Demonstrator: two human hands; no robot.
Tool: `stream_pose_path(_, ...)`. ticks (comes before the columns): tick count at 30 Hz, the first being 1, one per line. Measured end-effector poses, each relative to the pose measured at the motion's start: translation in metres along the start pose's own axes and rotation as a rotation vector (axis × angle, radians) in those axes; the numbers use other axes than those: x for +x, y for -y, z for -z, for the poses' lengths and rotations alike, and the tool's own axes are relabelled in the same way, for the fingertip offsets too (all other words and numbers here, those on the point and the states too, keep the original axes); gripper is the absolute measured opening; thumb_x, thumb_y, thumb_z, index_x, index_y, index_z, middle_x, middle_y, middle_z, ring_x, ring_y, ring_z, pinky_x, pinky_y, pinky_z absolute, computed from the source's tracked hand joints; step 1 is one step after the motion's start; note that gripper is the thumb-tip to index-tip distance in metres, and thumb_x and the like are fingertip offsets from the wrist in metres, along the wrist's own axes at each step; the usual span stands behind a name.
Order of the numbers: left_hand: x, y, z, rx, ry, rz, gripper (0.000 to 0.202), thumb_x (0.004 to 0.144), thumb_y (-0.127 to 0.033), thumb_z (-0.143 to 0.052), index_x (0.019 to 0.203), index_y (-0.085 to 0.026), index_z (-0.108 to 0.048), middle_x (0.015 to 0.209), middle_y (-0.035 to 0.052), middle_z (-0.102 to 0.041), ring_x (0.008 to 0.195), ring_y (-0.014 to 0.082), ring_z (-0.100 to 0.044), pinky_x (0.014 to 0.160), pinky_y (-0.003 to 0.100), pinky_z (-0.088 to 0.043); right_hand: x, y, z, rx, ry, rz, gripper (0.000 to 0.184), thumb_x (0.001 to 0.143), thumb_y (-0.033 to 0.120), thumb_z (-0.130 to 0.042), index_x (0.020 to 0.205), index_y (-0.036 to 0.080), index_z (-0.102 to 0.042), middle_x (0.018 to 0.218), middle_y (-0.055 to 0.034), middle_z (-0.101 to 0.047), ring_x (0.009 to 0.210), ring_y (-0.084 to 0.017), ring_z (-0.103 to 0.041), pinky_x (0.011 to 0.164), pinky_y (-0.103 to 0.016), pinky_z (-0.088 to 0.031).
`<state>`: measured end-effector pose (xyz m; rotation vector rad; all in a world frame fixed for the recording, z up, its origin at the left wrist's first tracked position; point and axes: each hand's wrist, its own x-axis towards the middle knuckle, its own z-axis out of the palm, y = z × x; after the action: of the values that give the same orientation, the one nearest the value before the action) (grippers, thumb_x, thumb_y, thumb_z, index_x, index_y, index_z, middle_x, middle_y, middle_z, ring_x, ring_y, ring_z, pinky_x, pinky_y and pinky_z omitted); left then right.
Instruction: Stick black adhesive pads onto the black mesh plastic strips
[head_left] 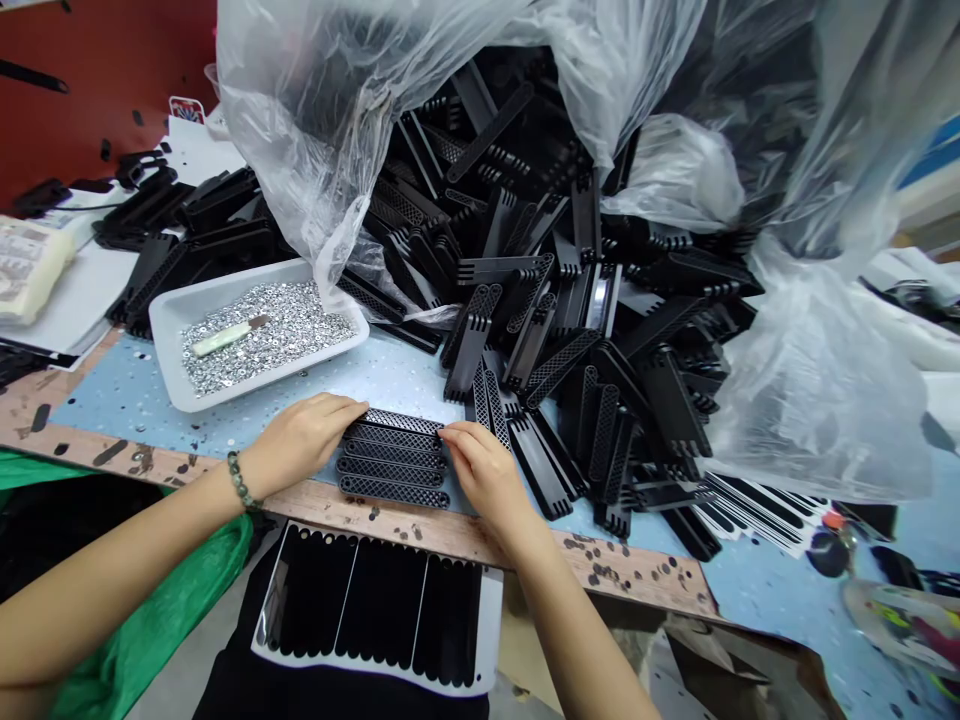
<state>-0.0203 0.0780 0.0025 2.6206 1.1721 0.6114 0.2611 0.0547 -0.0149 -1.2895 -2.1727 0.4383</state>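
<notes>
Several long black plastic pieces with a mesh pattern lie side by side in a neat row near the table's front edge. My left hand, a beaded bracelet on its wrist, has its closed fingertips on the left end of the farthest piece. At the right end of that same piece, my right hand grips with thumb and forefinger. A white sheet of black rounded strips rests on my lap below the table edge.
Small metal parts fill a white tray, with a pale-handled blade on top. A big heap of black plastic pieces spills from a clear plastic bag. More strip sheets lie to the right. Green plastic hangs at lower left.
</notes>
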Motion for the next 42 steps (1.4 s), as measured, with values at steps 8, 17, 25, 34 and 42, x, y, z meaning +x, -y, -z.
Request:
stream_pose_path(8, -0.014, 0.002, -0.006, 0.055, 0.02, -0.007, 0.047, 0.086, 0.002, -0.04, 0.129, -0.013, -0.053, 0.124, 0.018, -0.059, 0.109, 0.0277, -0.06, 0.086, 0.047, -0.056, -0.005, 0.002, 0.001, -0.148, 0.013, 0.015, 0.033, 0.093, 0.012, -0.04, 0.117, 0.017, -0.063, 0.107, -0.0125, -0.065, 0.097, -0.022, -0.062, 0.087, -0.041, -0.055)
stream_pose_path(17, -0.021, 0.007, -0.009, 0.111, 0.023, -0.031, 0.054, 0.084, 0.005, -0.036, 0.132, -0.013, -0.05, 0.13, 0.018, -0.058, 0.112, 0.0271, -0.06, 0.087, 0.047, -0.056, -0.012, 0.005, -0.003, -0.216, 0.051, 0.01, 0.044, 0.09, 0.008, -0.04, 0.13, 0.018, -0.057, 0.125, -0.0136, -0.062, 0.112, -0.025, -0.06, 0.097, -0.046, -0.052)
stream_pose_path(25, -0.025, 0.001, -0.008, 0.15, 0.022, -0.057, 0.046, 0.092, -0.001, -0.032, 0.133, -0.012, -0.049, 0.13, 0.0179, -0.058, 0.116, 0.0264, -0.059, 0.089, 0.045, -0.053, -0.016, 0.009, -0.004, -0.148, 0.083, -0.068, 0.047, 0.091, 0.011, -0.039, 0.135, 0.02, -0.052, 0.132, -0.0136, -0.057, 0.12, -0.024, -0.056, 0.103, -0.047, -0.049)
stream_pose_path(34, -0.018, 0.005, -0.004, 0.127, 0.091, -0.028, 0.045, 0.091, -0.001, -0.031, 0.129, -0.012, -0.053, 0.127, 0.017, -0.061, 0.111, 0.025, -0.061, 0.088, 0.043, -0.052, -0.016, 0.012, -0.004, -0.122, 0.09, -0.092, 0.047, 0.091, 0.011, -0.038, 0.135, 0.02, -0.051, 0.131, -0.0132, -0.058, 0.12, -0.024, -0.056, 0.105, -0.046, -0.047)
stream_pose_path(42, -0.018, -0.002, -0.001, 0.222, 0.116, -0.032, 0.041, 0.09, -0.001, -0.038, 0.126, -0.01, -0.055, 0.127, 0.0181, -0.06, 0.109, 0.027, -0.06, 0.084, 0.042, -0.052, -0.015, 0.013, -0.005, -0.114, 0.084, -0.09, 0.047, 0.092, 0.013, -0.039, 0.136, 0.022, -0.051, 0.131, -0.0127, -0.057, 0.121, -0.024, -0.056, 0.105, -0.046, -0.048)
